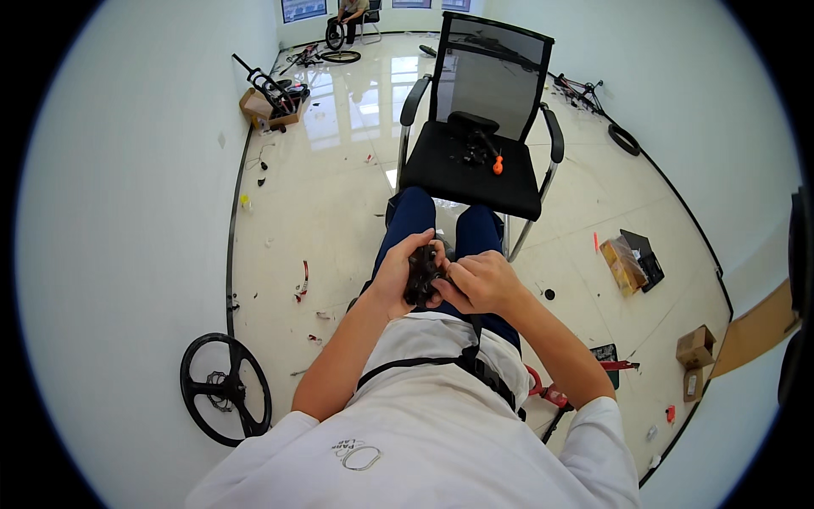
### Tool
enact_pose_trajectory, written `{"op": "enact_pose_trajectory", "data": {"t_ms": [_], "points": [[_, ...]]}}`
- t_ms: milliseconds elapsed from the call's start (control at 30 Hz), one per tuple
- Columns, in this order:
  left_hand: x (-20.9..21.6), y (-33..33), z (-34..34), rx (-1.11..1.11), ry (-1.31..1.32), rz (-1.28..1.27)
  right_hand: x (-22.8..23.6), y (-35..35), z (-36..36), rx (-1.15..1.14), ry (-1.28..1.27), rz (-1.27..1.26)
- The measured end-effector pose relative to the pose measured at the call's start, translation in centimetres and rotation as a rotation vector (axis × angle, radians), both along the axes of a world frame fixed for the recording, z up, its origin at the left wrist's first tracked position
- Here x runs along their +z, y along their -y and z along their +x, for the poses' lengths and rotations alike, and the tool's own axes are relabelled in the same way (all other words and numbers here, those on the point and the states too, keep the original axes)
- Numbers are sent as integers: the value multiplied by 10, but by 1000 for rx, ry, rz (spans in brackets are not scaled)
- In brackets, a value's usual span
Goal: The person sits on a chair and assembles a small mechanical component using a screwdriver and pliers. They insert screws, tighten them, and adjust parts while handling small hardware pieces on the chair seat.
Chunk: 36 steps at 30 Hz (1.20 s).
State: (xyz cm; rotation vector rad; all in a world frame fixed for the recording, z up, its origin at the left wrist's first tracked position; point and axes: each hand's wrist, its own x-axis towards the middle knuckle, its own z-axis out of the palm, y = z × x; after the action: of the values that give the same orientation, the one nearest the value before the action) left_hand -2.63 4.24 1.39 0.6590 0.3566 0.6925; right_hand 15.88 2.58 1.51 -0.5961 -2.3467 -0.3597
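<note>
Over my lap, my left hand [397,273] is wrapped round a small dark part [420,278] with an uneven, knobbly outline. Its exact kind is hard to make out, as fingers cover much of it. My right hand [485,282] presses in from the right, its fingers curled and its thumb against the same part. In front of my knees stands a black mesh office chair [517,191]. On its seat lie an orange-handled screwdriver [498,165], several small black pieces [475,154] and what looks like a bicycle saddle [472,122].
A black spoked wheel [192,388] lies on the floor at the left. To the right are an open toolbox [643,256] and cardboard boxes [695,346]. Bike frames lie by both walls, and a person [353,12] sits with a wheel at the far end.
</note>
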Motion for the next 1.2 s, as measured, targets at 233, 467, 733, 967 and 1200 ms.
{"op": "enact_pose_trajectory", "data": {"t_ms": [233,467,733,967,1200], "points": [[4,10,8,208,-56,73,-1,17,-4,-35,-101,-237],[10,16,14,334,-95,144,2,28,-10,-32,-166,-403],[4,20,19,512,-107,283,12,38,-16,-32,-223,-582],[6,20,13,280,24,181,11,35,-8,-29,-232,-524],[4,42,31,354,82,-3,12,42,3,-74,-372,-632]]}}
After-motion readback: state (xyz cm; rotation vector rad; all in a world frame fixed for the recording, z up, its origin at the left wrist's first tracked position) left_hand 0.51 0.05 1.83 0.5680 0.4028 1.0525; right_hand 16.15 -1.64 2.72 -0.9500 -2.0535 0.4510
